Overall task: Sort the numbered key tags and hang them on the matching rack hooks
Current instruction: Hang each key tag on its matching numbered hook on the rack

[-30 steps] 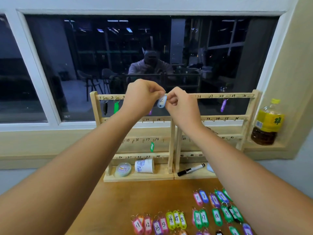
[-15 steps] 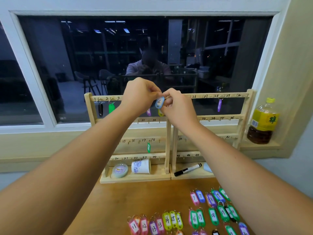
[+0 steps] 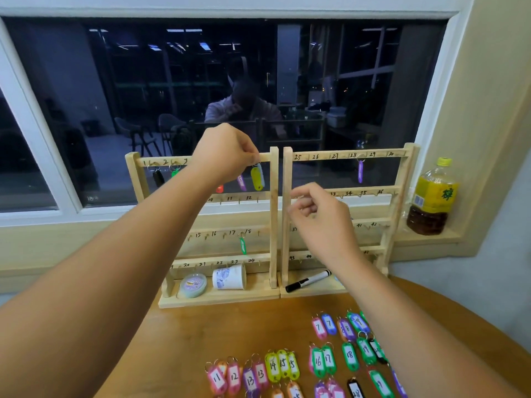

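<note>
Nearest, loose key tags (image 3: 318,361) are lying in rows on the wooden bench (image 3: 201,334), their handwritten numbers facing up, well below both hands. Beyond them, two wooden racks are standing side by side. The left rack (image 3: 274,214) is carrying a round tin (image 3: 193,285) and a tipped paper cup (image 3: 230,277) on its base. A black marker (image 3: 309,281) is lying on the base of the right rack (image 3: 330,156).

The right hand (image 3: 321,219) is hovering in front of the right rack's second rail, fingers loosely curled and holding nothing. It is sitting apart from the left hand, lower and to the side.

The left hand (image 3: 224,156) is reaching up to the left rack's top rail, fingertips pinching the ring of a pale blue tag (image 3: 261,173). That tag is hanging straight down just under the fingertips, touching a yellow tag (image 3: 255,179) beside it.

A green tag (image 3: 243,246) is dangling near the 18 mark, and a purple tag (image 3: 360,171) is hanging near 28.

Farther back, a bottle (image 3: 431,196) is standing on the sill beside the dark window (image 3: 172,81).
</note>
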Motion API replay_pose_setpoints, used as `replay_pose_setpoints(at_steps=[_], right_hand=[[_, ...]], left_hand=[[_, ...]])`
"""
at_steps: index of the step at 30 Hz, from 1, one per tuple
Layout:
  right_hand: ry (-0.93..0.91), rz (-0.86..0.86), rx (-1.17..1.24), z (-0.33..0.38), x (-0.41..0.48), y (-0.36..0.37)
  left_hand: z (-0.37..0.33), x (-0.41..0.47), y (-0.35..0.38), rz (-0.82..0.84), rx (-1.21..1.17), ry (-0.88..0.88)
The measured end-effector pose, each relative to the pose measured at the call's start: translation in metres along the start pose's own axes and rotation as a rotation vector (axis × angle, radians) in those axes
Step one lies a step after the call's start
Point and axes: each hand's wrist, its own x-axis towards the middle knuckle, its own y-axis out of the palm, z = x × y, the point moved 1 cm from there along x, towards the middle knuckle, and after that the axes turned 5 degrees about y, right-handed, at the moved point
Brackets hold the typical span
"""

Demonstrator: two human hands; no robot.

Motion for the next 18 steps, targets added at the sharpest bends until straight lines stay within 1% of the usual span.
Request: replay_pose_setpoints(at_steps=[8, 15, 18], right_hand=[[0.077, 0.008, 0.032, -0.042, -0.06, -0.014], [0.183, -0.066, 0.023, -0.09, -0.095, -0.015], [0.207, -0.064, 0.003, -0.102, -0.102, -0.013]], left_hand=[[-0.001, -0.012, 0.01, -0.113, 0.068, 0.024], [0.001, -0.011, 0.01, -0.126, -0.014, 0.001], [0.002, -0.012, 0.012, -0.158, -0.02, 0.006]])
